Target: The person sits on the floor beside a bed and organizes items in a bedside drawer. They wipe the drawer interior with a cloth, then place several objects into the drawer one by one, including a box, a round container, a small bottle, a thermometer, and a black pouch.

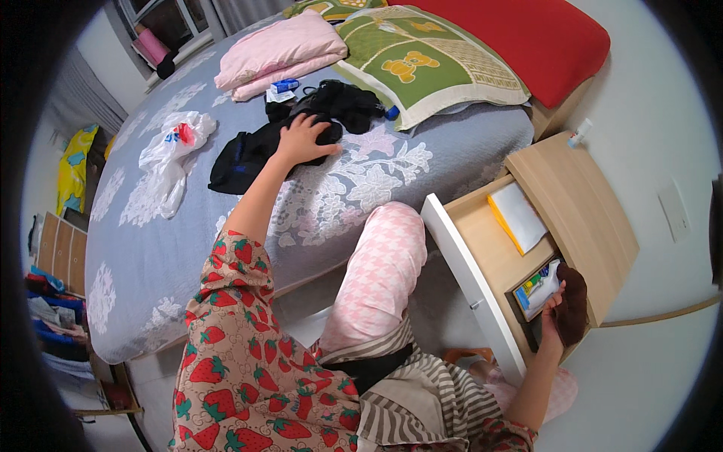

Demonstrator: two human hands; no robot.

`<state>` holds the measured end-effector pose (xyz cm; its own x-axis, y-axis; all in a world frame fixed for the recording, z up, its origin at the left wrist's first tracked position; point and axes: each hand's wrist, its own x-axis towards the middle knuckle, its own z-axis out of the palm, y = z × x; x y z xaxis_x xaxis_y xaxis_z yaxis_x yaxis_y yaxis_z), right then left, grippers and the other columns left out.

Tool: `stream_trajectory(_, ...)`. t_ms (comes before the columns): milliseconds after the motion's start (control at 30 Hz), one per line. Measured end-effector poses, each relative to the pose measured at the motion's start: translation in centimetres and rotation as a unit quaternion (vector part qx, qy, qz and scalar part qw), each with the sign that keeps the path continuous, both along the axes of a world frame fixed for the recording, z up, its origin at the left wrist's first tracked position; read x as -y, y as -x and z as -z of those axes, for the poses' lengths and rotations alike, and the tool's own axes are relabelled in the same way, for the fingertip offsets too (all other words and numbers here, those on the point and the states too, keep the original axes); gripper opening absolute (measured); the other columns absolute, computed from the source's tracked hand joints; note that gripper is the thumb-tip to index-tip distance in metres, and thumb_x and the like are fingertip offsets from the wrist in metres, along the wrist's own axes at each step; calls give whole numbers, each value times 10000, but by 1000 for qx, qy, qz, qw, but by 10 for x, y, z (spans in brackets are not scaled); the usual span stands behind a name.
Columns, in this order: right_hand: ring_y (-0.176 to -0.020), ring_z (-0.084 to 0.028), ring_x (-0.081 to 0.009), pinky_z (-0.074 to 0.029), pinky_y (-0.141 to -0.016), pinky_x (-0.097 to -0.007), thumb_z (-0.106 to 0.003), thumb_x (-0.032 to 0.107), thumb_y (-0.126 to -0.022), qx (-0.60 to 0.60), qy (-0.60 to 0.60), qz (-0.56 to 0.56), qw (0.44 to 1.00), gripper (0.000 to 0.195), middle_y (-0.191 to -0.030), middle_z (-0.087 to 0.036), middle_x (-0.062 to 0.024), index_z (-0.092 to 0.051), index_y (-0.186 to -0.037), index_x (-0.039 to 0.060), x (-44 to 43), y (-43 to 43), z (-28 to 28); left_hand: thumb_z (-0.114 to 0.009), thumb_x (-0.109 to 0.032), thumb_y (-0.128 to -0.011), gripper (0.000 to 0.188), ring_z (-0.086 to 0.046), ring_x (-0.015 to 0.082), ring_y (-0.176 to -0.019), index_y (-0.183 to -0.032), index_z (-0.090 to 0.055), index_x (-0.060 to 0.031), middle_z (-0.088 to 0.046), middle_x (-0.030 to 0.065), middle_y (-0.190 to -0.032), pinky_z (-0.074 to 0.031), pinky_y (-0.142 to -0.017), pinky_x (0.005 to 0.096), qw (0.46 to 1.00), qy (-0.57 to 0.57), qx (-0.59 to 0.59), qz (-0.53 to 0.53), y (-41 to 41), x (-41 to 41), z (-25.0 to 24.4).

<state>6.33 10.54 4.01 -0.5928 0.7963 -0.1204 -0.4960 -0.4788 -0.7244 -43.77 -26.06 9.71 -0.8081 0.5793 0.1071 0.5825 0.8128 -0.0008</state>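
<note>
My left hand (306, 137) rests with its fingers spread on a black cloth bag or garment (243, 161) lying on the bed. More black fabric with thin straps (353, 104) lies just beyond it. Over the pulled-out drawer (469, 217) of a wooden nightstand, my right hand (552, 319) grips a dark brown cloth item (571, 305); I cannot tell exactly what it is. Inside the drawer, a small box (522, 309) of tubes and packets sits beside that hand. Farther back in the drawer is a white packet with a yellow edge (517, 217).
A crumpled white plastic bag (175, 155) lies on the bed's grey-blue floral cover (226, 73). A small blue box (284, 85) is near a folded pink quilt (282, 51) and a green bear-patterned pillow cover (429, 62). On the nightstand top (582, 192) stands a small white bottle (580, 133).
</note>
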Motion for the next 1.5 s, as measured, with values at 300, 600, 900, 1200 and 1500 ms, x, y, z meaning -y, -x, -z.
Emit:
stream_trajectory(300,-720,-477,-62,-397,-597,-168,-540,-140,-745,-55,12,-65,996,543,-1245,-505,-95,-453,-1256,24,-10,-6,29,-600,-529,-788,669,-293,257,-1354,-1360,-443,-220,-420,98,-1402,-145,-1041,641,983,-84,31,162,-22,19,4)
stream_trajectory(600,-620,-433,-127,-362,-563,-238,-485,163,-904,-126,95,-38,987,335,-1126,-592,-171,-517,-1219,55,6,5,22,-658,-296,-790,362,-497,223,-1158,-1127,-629,-168,-596,49,-1166,-254,-1013,598,956,-147,-86,241,-56,25,8)
stream_trajectory(900,-615,-422,-147,-337,-537,-242,-454,311,-923,-141,102,-39,984,387,-1109,-604,-174,-534,-1189,41,35,18,-8,-628,-52,-751,73,-589,308,-861,-822,-621,-37,-634,127,-827,-460,-781,398,845,-457,-255,109,23,-13,-30)
stream_trajectory(1200,-700,-443,-168,-359,-620,-266,-471,195,-904,-178,47,-61,981,417,-1190,-552,-187,-452,-1286,29,42,-9,-22,-664,-448,-730,555,-610,345,-1011,-1078,-628,-17,-640,188,-1075,-480,-849,426,873,-290,37,-390,203,38,64)
stream_trajectory(1500,-639,-432,-134,-338,-551,-243,-427,298,-946,-95,82,65,990,395,-1116,-589,-166,-491,-1239,42,53,-17,-4,-769,-392,-640,512,-639,264,-833,-963,-670,-7,-671,125,-940,-489,-737,381,766,-444,321,-336,260,90,75)
